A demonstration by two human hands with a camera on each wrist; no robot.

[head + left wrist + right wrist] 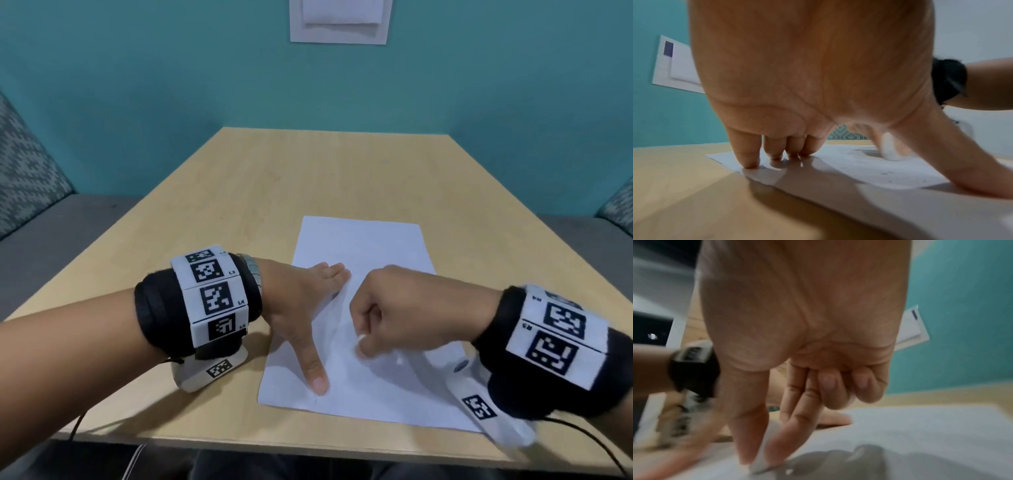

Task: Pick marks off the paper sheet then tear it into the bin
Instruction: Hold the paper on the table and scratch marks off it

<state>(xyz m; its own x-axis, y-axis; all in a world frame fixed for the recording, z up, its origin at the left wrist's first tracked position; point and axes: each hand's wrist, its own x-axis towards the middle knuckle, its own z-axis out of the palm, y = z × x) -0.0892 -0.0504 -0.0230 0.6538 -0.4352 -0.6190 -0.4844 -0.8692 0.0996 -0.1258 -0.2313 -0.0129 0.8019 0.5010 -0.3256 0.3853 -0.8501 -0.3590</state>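
A white paper sheet (363, 246) lies flat on the wooden table (239, 192), near its front edge. My left hand (308, 318) presses on the sheet's left part with straight fingers (752, 160) and the thumb spread toward me. My right hand (361, 342) is beside it over the middle of the sheet, its thumb and forefinger pinching a small white eraser (889, 151) whose tip touches the paper. In the right wrist view the eraser (762, 457) is blurred between the fingertips. Faint grey marks (884, 173) dot the paper (869, 164). No bin is in view.
The table stands against a teal wall with a white framed panel (339, 20). Grey benches with patterned cushions (20, 178) flank it left and right. Thin black cables (582, 435) run from my wrist bands over the front edge.
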